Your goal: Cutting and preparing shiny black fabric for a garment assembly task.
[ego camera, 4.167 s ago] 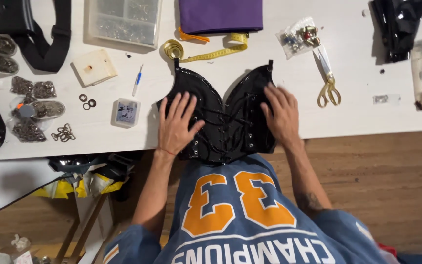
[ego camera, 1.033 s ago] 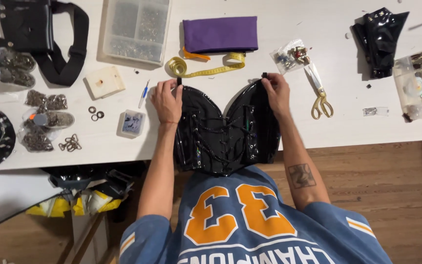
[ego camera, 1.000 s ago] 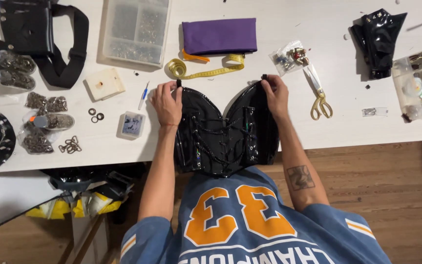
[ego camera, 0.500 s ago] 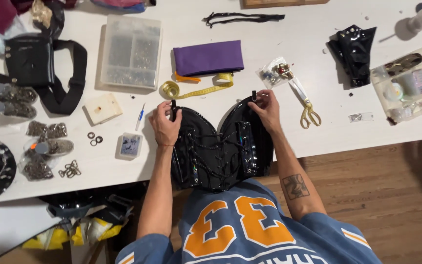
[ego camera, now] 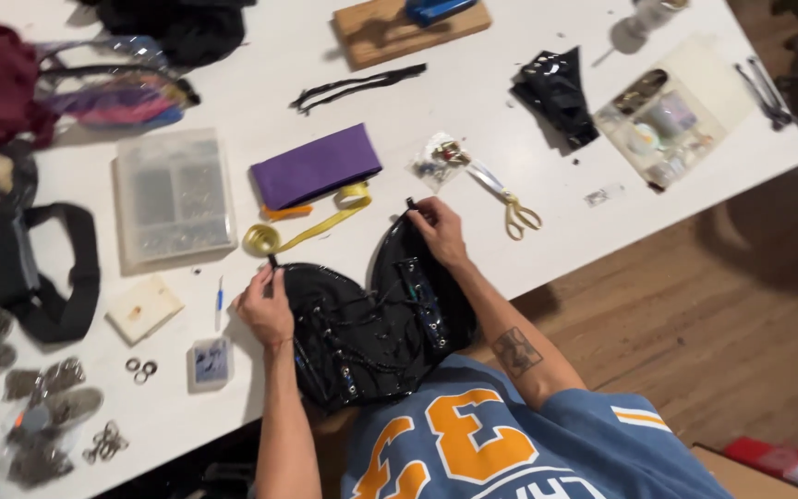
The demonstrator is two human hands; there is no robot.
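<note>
Black glossy corset (ego camera: 376,323) is laid flat w/ laces up at near edge of white table (ego camera: 510,102), just in front of the person. Its far left corner is pinched by left hand (ego camera: 265,310), fingers closed on a lace end; far right corner is pinched by right hand (ego camera: 438,231), fingers narrow around the edge tip. Corset is judged light, panels stiff-ish, surface shiny and prob slippery, laces soft and loose; best gripped at top corners or along lace edges, not mid panel. Yellow tape measure (ego camera: 302,231) is seen just beyond left hand, purple pouch (ego camera: 316,166) behind it, gold scissors (ego camera: 505,199) near right hand
</note>
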